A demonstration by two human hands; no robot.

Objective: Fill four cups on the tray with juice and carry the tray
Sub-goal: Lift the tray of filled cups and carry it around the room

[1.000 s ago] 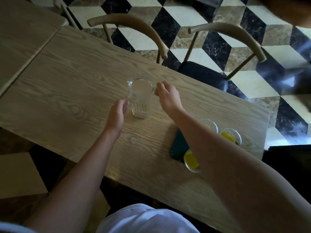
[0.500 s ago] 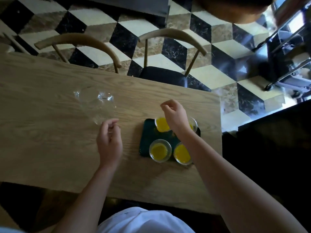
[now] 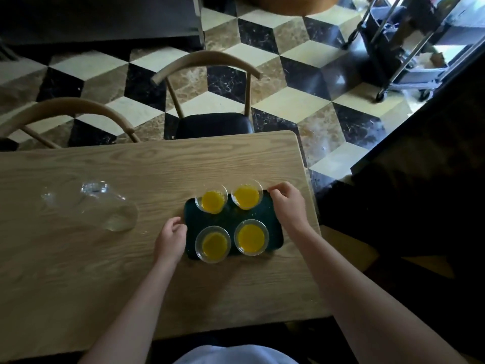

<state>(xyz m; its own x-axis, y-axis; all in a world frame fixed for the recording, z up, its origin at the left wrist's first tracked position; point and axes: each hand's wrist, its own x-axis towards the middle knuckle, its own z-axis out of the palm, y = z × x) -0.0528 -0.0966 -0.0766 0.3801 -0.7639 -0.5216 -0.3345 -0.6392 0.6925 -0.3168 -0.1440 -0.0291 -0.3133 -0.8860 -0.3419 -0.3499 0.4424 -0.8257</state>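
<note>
Four juice-filled cups (image 3: 232,222) upright on dark tray (image 3: 275,229) near table (image 3: 78,271) corner, left hand (image 3: 170,239) and right hand (image 3: 287,203) curled at opposite edges, grip uncertain, seemingly for a level lift.

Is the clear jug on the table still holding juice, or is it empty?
Empty, as far as can be seen: the jug looks clear throughout with no yellow inside, while all four cups on the tray hold yellow juice.

left hand (image 3: 170,239): fingers curled, arm extended | right hand (image 3: 288,203): fingers pinched, arm extended
</note>
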